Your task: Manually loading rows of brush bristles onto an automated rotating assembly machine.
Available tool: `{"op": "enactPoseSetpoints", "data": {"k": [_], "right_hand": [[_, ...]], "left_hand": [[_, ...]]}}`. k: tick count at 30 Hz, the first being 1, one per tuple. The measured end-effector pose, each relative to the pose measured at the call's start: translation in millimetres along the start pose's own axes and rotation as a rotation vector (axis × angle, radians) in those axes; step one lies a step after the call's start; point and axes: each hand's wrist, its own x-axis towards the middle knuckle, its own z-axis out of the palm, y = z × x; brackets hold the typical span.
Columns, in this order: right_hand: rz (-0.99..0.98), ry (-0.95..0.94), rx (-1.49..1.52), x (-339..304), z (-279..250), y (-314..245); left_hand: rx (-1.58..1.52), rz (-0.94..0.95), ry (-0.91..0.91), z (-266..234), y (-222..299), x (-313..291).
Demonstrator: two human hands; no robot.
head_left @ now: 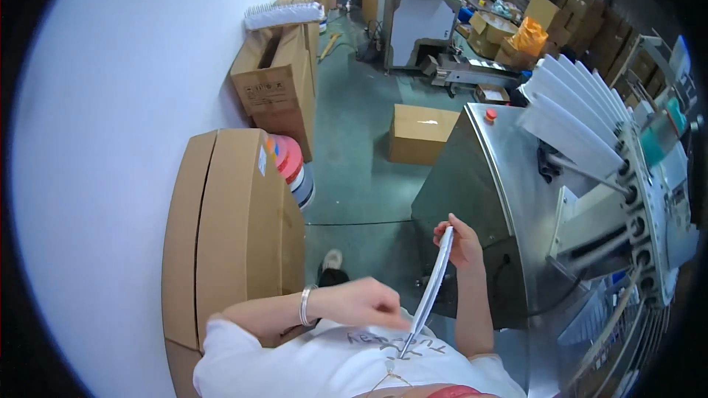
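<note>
My right hand [461, 239] is raised beside the steel machine and grips the upper end of a thin stack of flat white sheets [434, 284], seen edge-on. The stack slants down toward my chest. My left hand [366, 302], with a silver bracelet on the wrist, lies across my white shirt with its fingers by the lower end of the stack; whether it grips the stack I cannot tell. A rotary wheel of white holders [582, 114] with flat sheets standing in them sits to my right on the machine.
A steel machine cabinet [472, 169] with a red button [490, 113] stands at my right. A large closed carton [228, 228] is at my left against the white wall, rolls of tape [293, 166] behind it. More cartons [420, 133] and equipment stand on the green floor beyond.
</note>
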Motion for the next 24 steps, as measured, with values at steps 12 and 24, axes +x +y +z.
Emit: {"op": "enactPoseSetpoints", "data": {"k": [12, 24], "right_hand": [[-0.641, 0.686, 0.400, -19.9, 14.1, -18.3], [-1.322, 1.687, -0.155, -149.6, 134.2, 15.4]], "left_hand": [[0.054, 0.095, -0.641, -203.8, 13.0, 65.4], [0.222, 0.542, -0.313, -223.6, 27.9, 231.6]]}}
